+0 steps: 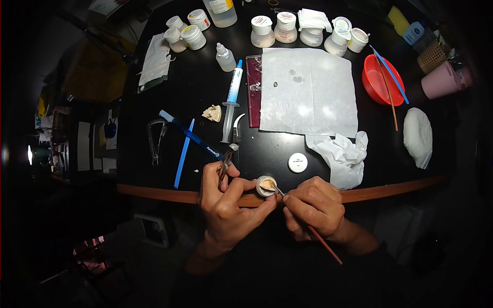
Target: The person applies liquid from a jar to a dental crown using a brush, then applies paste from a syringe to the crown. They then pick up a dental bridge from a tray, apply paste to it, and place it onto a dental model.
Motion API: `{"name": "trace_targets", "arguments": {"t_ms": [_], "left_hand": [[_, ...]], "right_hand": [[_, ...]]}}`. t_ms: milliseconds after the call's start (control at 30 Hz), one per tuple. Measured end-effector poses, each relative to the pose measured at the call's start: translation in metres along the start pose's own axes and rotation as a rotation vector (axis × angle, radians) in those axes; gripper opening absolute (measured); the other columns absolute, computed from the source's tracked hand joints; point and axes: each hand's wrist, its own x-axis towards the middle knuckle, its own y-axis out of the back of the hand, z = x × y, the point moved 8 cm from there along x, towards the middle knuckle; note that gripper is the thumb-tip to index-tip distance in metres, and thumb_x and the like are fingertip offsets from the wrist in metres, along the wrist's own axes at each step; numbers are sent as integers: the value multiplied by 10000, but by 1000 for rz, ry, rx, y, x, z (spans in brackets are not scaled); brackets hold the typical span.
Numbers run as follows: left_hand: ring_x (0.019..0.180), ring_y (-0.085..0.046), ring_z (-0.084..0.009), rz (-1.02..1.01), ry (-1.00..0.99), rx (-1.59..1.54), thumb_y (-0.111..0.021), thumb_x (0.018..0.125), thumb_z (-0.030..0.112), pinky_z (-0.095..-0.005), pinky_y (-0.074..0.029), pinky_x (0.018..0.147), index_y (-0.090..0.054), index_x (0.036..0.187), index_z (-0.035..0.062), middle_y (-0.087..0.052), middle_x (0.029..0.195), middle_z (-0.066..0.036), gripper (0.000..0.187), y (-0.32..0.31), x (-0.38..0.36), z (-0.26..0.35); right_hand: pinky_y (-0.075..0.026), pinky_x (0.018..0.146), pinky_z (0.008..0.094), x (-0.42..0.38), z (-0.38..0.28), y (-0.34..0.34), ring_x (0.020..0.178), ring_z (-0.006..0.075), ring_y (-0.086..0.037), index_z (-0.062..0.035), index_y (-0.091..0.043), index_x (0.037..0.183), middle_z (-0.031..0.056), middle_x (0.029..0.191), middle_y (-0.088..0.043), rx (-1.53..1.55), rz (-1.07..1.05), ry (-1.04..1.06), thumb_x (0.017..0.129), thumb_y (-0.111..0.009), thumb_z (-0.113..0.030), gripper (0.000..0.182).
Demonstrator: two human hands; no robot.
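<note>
My left hand [225,211] is closed, with a small open jar [265,193] of cream-coloured material between its fingertips at the table's front edge. The same hand keeps hold of a metal clamp [224,169], and a small whitish piece [234,147] is at the clamp's far end. Pinched in my right hand [316,206] is a thin brush [326,246] with a reddish handle. Its metal end reaches into the mouth of the jar; the tip is hard to make out. Beyond the jar, a round white lid [298,162] lies on the table.
A blue toothbrush [187,134], a blue stick [184,154] and a syringe [233,92] lie left. White paper [313,97] covers a dark red plate [253,110]. Crumpled tissue [343,159] and a red bowl [371,77] are right. Several jars [285,31] line the back.
</note>
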Motion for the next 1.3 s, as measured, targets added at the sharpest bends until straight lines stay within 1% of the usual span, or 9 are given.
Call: {"name": "trace_targets", "arguments": {"t_ms": [367,567,767,867,1000,1100,1233,1267,1300], "left_hand": [[765,-500,-152,-3,-9,-12,-984,564,185,-286,-414,589,-754,795,40,-512,1017,-93,356,0,0,-1],[789,-522,-157,-92,32,-45,-982,612,165,-293,-436,592,-807,919,27,-512,1024,-93,379,-1,5,-3],[907,-545,-182,-170,107,-112,-1017,617,158,-299,-494,717,-819,1015,27,-489,1048,-90,463,-5,7,-13],[908,-583,-218,-223,80,-88,-1006,644,191,-348,-524,706,-774,1036,12,-510,1037,-112,489,3,9,-12],[815,-494,-93,-282,154,-174,-942,691,48,-216,-394,623,-599,970,33,-494,1080,-76,443,28,-2,-14],[778,-441,-60,-216,200,-213,-898,707,11,-197,-335,579,-573,952,52,-502,1104,-69,409,40,-13,-15],[764,-411,-71,-225,153,-182,-850,737,-7,-207,-340,586,-546,954,69,-531,1059,-72,381,27,-20,-14],[804,-539,-153,-274,198,-233,-821,808,8,-294,-454,672,-534,1037,33,-542,1033,-133,368,27,-23,-11],[797,-532,-145,-273,251,-311,-817,814,9,-288,-451,672,-516,1067,38,-554,1033,-130,395,27,-29,-14]], "right_hand": [[-503,538,297,-3,0,-2,665,199,-637,15,-717,980,106,835,-713,-33,-40,17,760,-756,-24,227],[-517,556,283,-2,-1,7,680,213,-651,29,-703,993,99,845,-716,14,24,-2,751,-757,-4,250],[-525,617,318,-7,6,25,711,224,-663,32,-689,1065,140,869,-726,68,136,-103,844,-665,33,222],[-518,655,322,-7,8,32,715,226,-655,27,-672,1055,144,875,-726,97,159,-136,878,-647,-4,182],[-516,658,331,-10,7,36,734,225,-655,28,-666,1068,145,868,-724,108,138,-140,902,-642,-18,174],[-519,658,335,-9,7,29,741,229,-658,30,-657,1081,152,887,-725,94,150,-138,932,-657,-40,165],[-529,654,337,-9,3,15,747,240,-662,24,-646,1096,165,936,-725,89,123,-117,929,-700,-31,184],[-531,651,338,-10,-2,13,747,242,-662,22,-645,1099,167,948,-725,115,133,-105,921,-711,-23,195],[-532,648,338,-12,-5,13,748,245,-663,20,-645,1103,170,960,-725,142,144,-94,913,-722,-14,208]]}}
